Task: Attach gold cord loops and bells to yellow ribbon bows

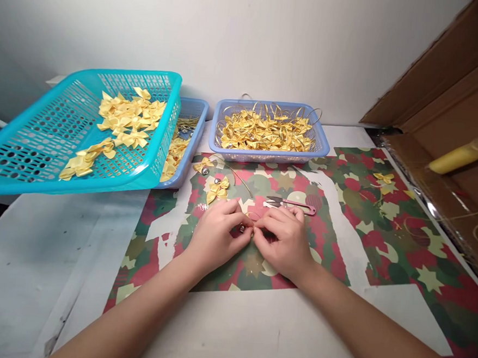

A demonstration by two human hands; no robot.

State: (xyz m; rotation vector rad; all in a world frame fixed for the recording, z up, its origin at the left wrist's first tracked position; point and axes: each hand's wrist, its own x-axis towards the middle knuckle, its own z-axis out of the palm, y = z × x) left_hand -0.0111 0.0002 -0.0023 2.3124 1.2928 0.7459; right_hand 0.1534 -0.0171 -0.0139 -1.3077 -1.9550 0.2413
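Note:
My left hand [221,231] and my right hand [284,238] meet over the patterned sheet, both closed in a pinch with fingertips nearly touching. A thin gold cord [254,215] loops up from between them; most of it is hidden by the fingers. Inside the curl of my left hand shows a small silver bell [242,228]. Just beyond that hand lie two yellow ribbon bows with bells, one bow [218,190] nearer and another bow [202,166] farther off. Thread snips [302,206] with a dark red handle rest behind my right hand.
A turquoise basket [141,173] of yellow bows stands tilted at left, overlapping a blue basket [200,123]. Another blue basket [265,158], full of bows with gold cords, sits against the wall. At right are a loose bow [383,178], cardboard [445,90] and a yellow stick [453,158].

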